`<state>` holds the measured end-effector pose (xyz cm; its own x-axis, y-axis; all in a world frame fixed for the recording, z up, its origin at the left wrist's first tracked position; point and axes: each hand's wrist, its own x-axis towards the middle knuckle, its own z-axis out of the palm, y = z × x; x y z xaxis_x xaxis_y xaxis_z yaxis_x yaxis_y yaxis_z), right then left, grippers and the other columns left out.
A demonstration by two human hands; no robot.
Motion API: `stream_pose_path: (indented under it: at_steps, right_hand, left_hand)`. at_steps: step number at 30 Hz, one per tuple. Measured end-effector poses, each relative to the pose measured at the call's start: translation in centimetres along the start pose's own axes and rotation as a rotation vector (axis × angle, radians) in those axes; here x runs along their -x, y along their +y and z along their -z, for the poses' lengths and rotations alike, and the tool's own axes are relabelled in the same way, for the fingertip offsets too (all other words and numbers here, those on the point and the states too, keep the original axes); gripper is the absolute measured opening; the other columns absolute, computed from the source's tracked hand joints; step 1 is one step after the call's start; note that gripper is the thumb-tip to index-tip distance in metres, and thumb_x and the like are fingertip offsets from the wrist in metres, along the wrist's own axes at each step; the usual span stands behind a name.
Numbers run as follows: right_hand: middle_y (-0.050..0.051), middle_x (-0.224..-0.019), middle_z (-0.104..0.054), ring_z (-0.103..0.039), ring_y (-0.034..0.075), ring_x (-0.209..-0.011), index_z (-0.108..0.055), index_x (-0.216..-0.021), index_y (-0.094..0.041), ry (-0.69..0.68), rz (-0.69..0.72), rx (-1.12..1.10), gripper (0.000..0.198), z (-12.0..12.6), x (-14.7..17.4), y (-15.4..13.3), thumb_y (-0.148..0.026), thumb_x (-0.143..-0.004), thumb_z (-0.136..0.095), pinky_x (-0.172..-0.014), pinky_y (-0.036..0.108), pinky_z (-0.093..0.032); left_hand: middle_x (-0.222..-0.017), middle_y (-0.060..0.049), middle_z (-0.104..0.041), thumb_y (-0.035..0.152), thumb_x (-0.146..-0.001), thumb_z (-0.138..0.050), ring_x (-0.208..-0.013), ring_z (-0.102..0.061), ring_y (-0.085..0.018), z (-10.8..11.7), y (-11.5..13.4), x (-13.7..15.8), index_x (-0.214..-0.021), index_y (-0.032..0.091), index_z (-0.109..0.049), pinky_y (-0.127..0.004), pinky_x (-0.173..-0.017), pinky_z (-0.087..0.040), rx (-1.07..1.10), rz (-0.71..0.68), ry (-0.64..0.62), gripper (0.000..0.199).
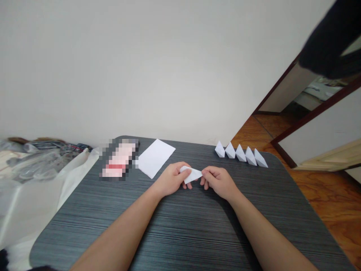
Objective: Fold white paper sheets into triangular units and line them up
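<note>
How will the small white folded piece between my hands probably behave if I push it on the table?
The folded piece is probably light, since it looks like paper. Its flat faces suggest sliding rather than rolling. The narrow tip, pinched in the right hand, may bend easily.

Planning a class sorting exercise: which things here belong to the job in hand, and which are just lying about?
Likely job:
folded paper, in left hand and right hand
flat paper
five folded pieces

Likely lying about:
pixelated item
plastic-covered heap

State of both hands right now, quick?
Left hand: closed on the folded paper, at its wide end.
Right hand: closed, pinching that paper's pointed tip.
</note>
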<state>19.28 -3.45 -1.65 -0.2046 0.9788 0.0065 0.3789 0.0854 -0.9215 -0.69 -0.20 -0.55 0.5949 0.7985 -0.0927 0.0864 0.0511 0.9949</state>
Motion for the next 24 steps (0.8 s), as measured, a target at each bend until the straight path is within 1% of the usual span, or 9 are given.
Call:
stream_pose_path:
  at_steps: [10,17,22,24]
  right_hand:
    - [0.001,-0.06,-0.064,-0.056,0.01,-0.047,-0.063,-0.075,-0.016,0.002,-0.003,0.028,0.031,-0.04,0.01,0.01,-0.034,-0.09,-0.044,-0.053,0.023,-0.043]
    - [0.001,-0.059,-0.063,-0.055,0.01,-0.046,-0.062,-0.071,-0.016,0.007,0.012,0.023,0.03,0.03,0.04,-0.03,-0.034,-0.09,-0.045,-0.052,0.023,-0.043]
    - [0.002,-0.057,-0.062,-0.055,0.01,-0.047,-0.061,-0.067,-0.015,-0.001,0.005,-0.032,0.034,0.06,0.07,-0.04,-0.035,-0.09,-0.044,-0.053,0.023,-0.042]
    - [0.003,-0.06,-0.063,-0.054,0.01,-0.045,-0.061,-0.071,-0.015,-0.005,-0.033,-0.116,0.035,0.06,0.06,-0.04,-0.035,-0.091,-0.041,-0.047,0.022,-0.038]
  left_hand:
    - [-0.057,-0.003,-0.062,0.038,-0.088,-0.042,-0.051,-0.056,-0.013,0.09,0.17,0.16,-0.091,0.014,-0.054,-0.023,-0.05,-0.045,-0.015,-0.003,-0.003,0.027]
    - [-0.057,-0.002,-0.061,0.038,-0.088,-0.042,-0.05,-0.056,-0.012,0.08,0.21,0.16,-0.091,0.014,-0.054,-0.021,-0.049,-0.043,-0.033,-0.006,0.003,0.026]
    - [-0.056,-0.001,-0.059,0.037,-0.088,-0.042,-0.049,-0.055,-0.011,0.02,0.2,0.16,-0.091,0.015,-0.053,-0.021,-0.049,-0.042,-0.028,-0.009,0.001,0.025]
    - [-0.056,0.0,-0.059,0.037,-0.088,-0.042,-0.05,-0.054,-0.011,0.01,0.23,0.18,-0.092,0.015,-0.053,-0.021,-0.049,-0.042,-0.026,-0.014,-0.005,0.026]
